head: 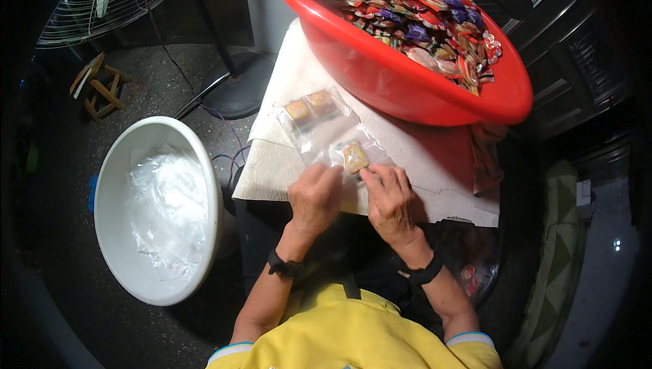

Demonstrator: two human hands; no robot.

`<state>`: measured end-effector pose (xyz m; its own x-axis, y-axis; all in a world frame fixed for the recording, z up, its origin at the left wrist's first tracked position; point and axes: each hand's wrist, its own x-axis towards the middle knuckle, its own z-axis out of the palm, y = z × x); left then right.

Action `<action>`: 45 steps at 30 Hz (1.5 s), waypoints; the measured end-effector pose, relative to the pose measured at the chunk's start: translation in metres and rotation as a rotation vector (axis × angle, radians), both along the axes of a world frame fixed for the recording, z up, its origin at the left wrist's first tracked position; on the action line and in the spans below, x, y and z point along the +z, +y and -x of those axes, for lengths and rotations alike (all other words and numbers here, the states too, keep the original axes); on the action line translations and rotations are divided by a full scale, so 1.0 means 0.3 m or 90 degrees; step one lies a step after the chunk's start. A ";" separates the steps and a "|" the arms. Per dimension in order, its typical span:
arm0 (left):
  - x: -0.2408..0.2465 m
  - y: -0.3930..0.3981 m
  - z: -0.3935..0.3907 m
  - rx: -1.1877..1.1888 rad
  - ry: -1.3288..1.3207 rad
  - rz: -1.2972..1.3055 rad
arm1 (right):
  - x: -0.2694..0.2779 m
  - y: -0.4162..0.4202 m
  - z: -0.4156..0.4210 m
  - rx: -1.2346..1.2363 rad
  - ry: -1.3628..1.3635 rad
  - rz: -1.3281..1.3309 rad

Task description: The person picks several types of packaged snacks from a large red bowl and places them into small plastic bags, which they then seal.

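Note:
A clear plastic bag lies on the pale cloth-covered table. Two small wrapped snacks rest side by side at its far end. Nearer me, another wrapped snack sits on or in the clear plastic; which of these I cannot tell. The fingertips of my right hand touch the near right corner of that snack. My left hand is curled at the near left edge of the plastic, its fingers closed together, seemingly pinching it. A large red plastic basin full of wrapped snacks and sweets stands beyond my hands.
To the left, a white plastic tub holds a heap of clear plastic bags. Beyond it are a pedestal fan's base, cables and a small wooden stool. A reddish cloth hangs at the table's right edge.

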<state>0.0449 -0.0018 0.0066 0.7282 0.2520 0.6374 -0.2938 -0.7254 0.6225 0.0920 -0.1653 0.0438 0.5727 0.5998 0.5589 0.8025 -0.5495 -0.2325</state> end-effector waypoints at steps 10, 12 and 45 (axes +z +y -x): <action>0.002 0.009 0.008 -0.041 0.005 -0.014 | -0.020 0.029 0.018 0.050 0.077 0.162; -0.002 0.011 0.009 -0.048 0.006 -0.009 | -0.021 0.035 0.001 0.046 0.112 0.216; 0.015 0.056 -0.018 -0.095 0.077 -0.122 | 0.827 -0.167 -0.492 -0.049 0.063 0.061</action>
